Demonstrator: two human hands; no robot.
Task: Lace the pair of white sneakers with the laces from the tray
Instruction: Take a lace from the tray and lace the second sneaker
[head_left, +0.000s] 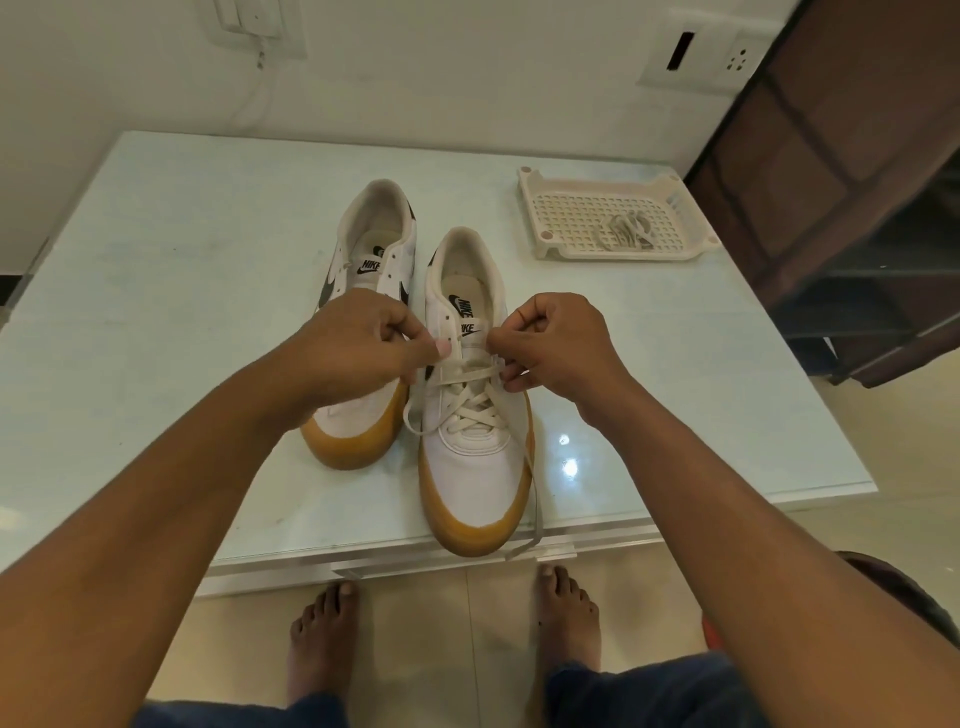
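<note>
Two white sneakers with tan soles stand side by side on the table, toes toward me. The right sneaker carries a cream lace crossed through its lower eyelets; one loose end trails over the toe to the table's front edge. My left hand pinches the shoe's left eyelet flap near the tongue. My right hand pinches the lace at the right eyelets. The left sneaker has no lace and is partly hidden by my left hand. A second bundled lace lies in the cream tray.
The pale glass-topped table has open surface at left and right of the shoes. The tray sits at the back right corner. A dark wooden shelf stands to the right. My bare feet are on the floor below the front edge.
</note>
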